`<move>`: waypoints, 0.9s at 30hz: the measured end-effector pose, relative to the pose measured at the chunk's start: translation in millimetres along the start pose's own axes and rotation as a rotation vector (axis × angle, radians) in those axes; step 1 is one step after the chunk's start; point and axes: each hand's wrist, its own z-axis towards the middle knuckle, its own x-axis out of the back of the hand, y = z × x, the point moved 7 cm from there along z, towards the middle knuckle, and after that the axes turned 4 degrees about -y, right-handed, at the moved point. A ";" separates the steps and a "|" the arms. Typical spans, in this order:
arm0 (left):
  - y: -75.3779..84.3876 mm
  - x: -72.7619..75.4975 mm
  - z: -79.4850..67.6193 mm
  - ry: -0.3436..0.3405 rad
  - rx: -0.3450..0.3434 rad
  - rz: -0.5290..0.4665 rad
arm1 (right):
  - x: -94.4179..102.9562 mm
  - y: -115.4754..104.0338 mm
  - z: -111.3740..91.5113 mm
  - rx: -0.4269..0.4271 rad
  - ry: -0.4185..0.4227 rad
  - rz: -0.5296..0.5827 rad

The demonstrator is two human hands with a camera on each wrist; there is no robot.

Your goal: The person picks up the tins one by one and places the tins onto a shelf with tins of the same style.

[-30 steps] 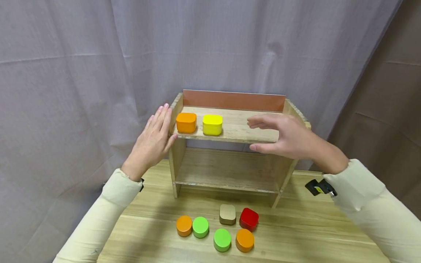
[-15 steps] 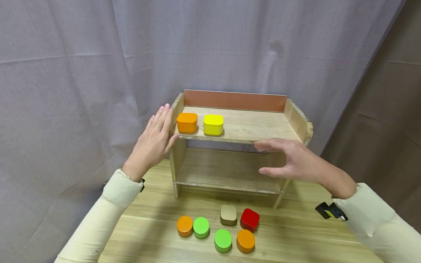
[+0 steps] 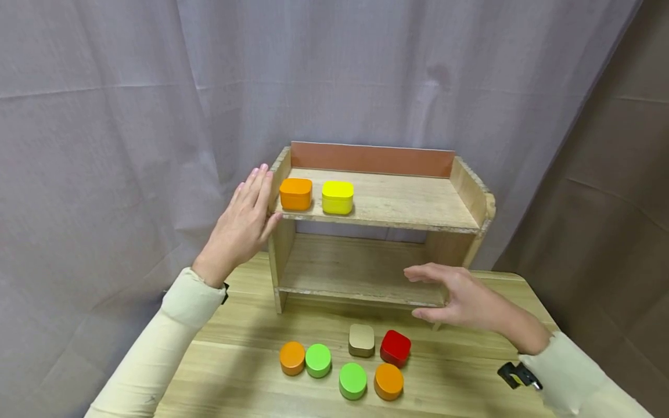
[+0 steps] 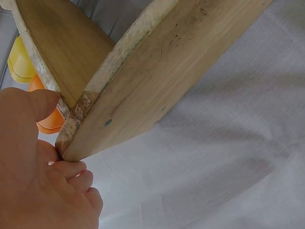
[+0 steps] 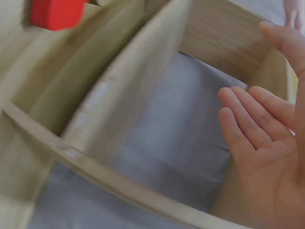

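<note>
My left hand [image 3: 237,229] holds the left side panel of a small two-tier wooden shelf [image 3: 397,200]: fingers lie along the outside, and the thumb [image 4: 43,104] is at the front edge of the upper board. An orange rounded-square block [image 3: 296,194] and a yellow one [image 3: 337,198] stand on that board, at the left. In front of the shelf's lower right, my right hand [image 3: 465,296] hovers with nothing between its parted thumb and fingers. Below and left of it, on the table, lie a red rounded-square block [image 3: 395,348] and a beige one [image 3: 362,340].
Round blocks lie in front on the wooden table [image 3: 225,354]: orange [image 3: 292,357] and green [image 3: 318,360] at left, green [image 3: 352,381] and orange [image 3: 388,381] nearer the front. A grey curtain [image 3: 366,69] hangs behind the shelf.
My right hand has come down from beside the upper board to in front of the lower tier, still holding nothing. My left hand and the blocks have kept their places.
</note>
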 end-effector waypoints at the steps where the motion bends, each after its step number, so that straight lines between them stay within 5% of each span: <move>1: -0.1 -0.3 -0.1 -0.002 0.001 0.000 | -6.1 3.1 -3.0 -0.013 -0.011 0.014; 27: -0.1 -1.4 0.9 0.000 0.000 0.005 | -128.4 58.0 -70.9 -0.173 -0.045 0.150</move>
